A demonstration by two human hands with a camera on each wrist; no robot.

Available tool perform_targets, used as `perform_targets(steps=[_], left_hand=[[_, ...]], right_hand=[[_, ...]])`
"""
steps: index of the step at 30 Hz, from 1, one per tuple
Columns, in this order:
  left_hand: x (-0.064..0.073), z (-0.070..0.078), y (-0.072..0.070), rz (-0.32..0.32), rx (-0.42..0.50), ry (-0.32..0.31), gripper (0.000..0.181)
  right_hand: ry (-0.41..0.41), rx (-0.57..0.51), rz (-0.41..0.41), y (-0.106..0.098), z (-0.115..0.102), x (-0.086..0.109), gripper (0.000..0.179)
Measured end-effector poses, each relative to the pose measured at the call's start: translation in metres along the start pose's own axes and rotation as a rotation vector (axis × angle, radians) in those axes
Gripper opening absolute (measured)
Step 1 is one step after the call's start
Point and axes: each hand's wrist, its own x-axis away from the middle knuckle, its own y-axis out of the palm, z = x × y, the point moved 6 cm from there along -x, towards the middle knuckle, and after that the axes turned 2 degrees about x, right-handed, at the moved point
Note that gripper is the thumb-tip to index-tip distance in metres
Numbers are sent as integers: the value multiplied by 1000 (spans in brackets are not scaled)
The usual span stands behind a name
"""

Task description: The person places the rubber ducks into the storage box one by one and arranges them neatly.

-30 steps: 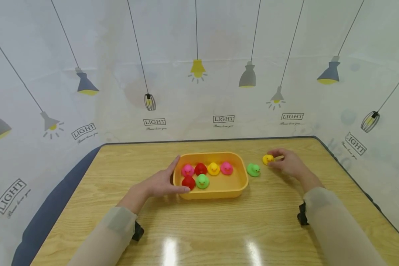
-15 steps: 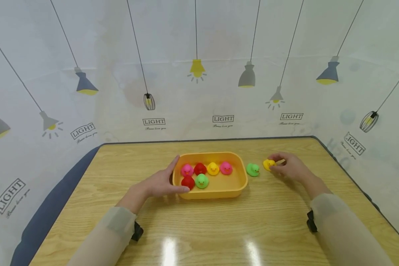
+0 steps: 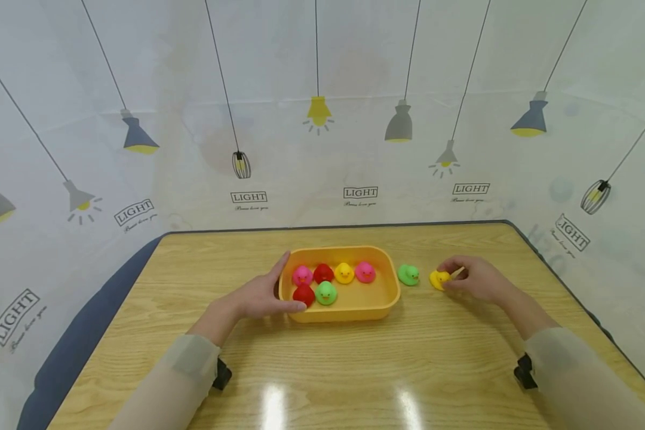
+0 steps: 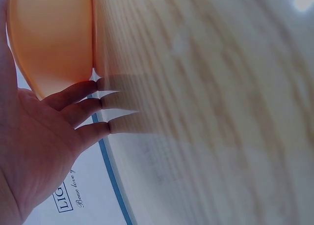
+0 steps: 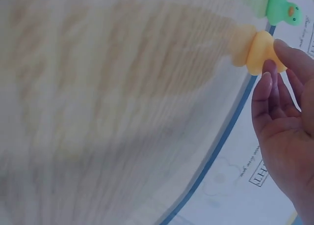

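Observation:
An orange-yellow tray (image 3: 344, 314) holds several small rubber ducks: pink, red, yellow and green. My left hand (image 3: 258, 295) rests spread around its left end, thumb along the near rim and forefinger at the far corner. In the left wrist view, its other fingers (image 4: 81, 109) extend to the tabletop beside the tray wall (image 4: 51, 38). To the right of the tray, my right hand (image 3: 475, 279) pinches a yellow rubber duck (image 3: 438, 279) at the tabletop. A green rubber duck (image 3: 408, 275) sits between that duck and the tray, touching neither my hand nor the yellow duck.
Everything stands on a wood-grain table (image 3: 322, 370) with a dark edge. A pale cloth backdrop (image 3: 301, 167) printed with lamps rises behind it and at both sides.
My right hand has drawn the yellow duck toward me and slightly right, and its forearm has shifted right too. The left hand and tray have stayed in place.

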Motion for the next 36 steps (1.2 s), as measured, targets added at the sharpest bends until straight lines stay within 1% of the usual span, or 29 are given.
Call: perform_targets(steps=[7,10,14,18,23,27,32,36], left_hand=[[-1,0,0,6,-4,2,131],[-1,0,1,5,-1,-1,130],[-1,0,1,3,-2,-4,130],[0,1,0,6,-6,-6,131],[0,-1,0,1,-10,-10,130],[-1,-1,0,1,-2,-10,130],[-1,-1,0,0,-4,-7,131],[0,0,0,1,-3,-10,129]], right_hand=[[-14,19,-31,3,-6,14,32],[-40,14,-25,4,-11,20,33],[-94,-1,38,0,-24,30,36],[-138,-26,105,-4,-42,35,39],[-167,-61,132,-3,-67,33,37],[-209,-59,154,1,-87,28,33],[-285,-61,162,11,-105,18,31],[-326,-31,162,19,-116,11,31]])
